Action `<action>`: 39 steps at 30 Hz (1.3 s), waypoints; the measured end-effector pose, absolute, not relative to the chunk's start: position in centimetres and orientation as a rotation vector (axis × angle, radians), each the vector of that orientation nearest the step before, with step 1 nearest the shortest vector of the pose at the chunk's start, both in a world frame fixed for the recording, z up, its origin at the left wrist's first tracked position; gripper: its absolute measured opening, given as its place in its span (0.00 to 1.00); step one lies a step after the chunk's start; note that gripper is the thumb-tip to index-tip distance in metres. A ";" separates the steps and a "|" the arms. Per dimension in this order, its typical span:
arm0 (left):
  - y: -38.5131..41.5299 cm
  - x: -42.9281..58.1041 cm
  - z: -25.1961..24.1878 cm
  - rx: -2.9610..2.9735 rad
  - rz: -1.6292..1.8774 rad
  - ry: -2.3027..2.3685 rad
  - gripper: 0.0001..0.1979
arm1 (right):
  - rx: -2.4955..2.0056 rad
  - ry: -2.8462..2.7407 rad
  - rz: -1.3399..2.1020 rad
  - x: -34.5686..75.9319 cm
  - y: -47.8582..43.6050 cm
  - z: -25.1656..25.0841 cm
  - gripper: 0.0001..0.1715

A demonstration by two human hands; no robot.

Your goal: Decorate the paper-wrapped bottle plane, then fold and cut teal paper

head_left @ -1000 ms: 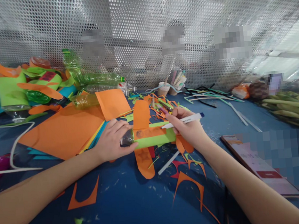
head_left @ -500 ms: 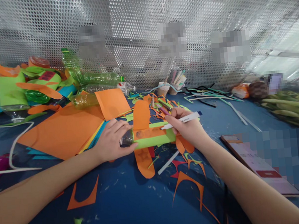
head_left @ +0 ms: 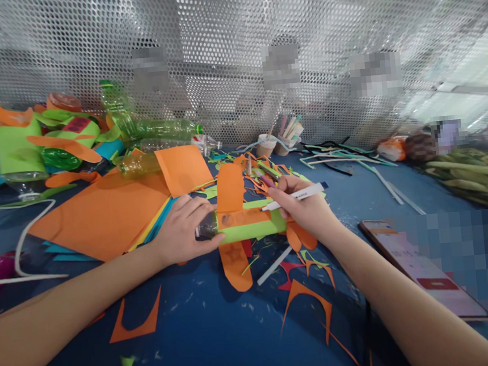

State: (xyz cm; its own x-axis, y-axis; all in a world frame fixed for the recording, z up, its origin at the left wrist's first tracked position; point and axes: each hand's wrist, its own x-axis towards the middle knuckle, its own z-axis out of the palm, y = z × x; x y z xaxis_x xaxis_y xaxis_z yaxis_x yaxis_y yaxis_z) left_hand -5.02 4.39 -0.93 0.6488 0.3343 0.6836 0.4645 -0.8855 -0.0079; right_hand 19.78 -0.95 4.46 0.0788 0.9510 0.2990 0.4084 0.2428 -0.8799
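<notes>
A bottle wrapped in green paper with orange paper wings (head_left: 247, 223) lies on the blue table (head_left: 223, 333) like a small plane. My left hand (head_left: 183, 229) is closed round its dark capped end and holds it down. My right hand (head_left: 308, 208) grips a white marker (head_left: 295, 196) whose tip rests on the orange strip on top of the green wrap. A white stick (head_left: 274, 266) lies just under the bottle.
Large orange paper sheets (head_left: 105, 209) lie to the left, with finished paper-and-bottle models (head_left: 31, 144) and empty green bottles (head_left: 154, 128) behind. Orange and green scraps litter the table. A phone (head_left: 422, 270) lies at the right, green stalks (head_left: 469, 174) beyond. A perforated metal screen (head_left: 232, 53) closes the back.
The marker's rear end has dipped and shifted slightly left as my right hand moves its tip on the orange strip. My left hand stays put.
</notes>
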 end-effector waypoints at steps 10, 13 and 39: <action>4.4 -5.1 -0.9 -2.697 -1.047 -0.679 0.21 | -1.343 -1.547 0.647 20.1 -0.8 4.2 0.18; 4.4 -5.0 -1.0 -2.705 -1.043 -0.694 0.21 | -1.330 -1.494 0.652 20.2 -0.7 4.1 0.18; 4.4 -4.9 -0.8 -2.699 -1.048 -0.662 0.21 | -1.335 -1.513 0.635 20.3 -0.6 4.3 0.18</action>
State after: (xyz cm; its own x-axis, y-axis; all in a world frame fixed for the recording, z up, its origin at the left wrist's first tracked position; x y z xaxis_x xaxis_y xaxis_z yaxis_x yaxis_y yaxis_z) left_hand -4.94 4.37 -0.81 0.6544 0.3420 0.6744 0.4624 -0.8867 0.0010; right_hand 20.27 -0.64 4.26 0.0863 0.9420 0.3245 0.4285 0.2589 -0.8656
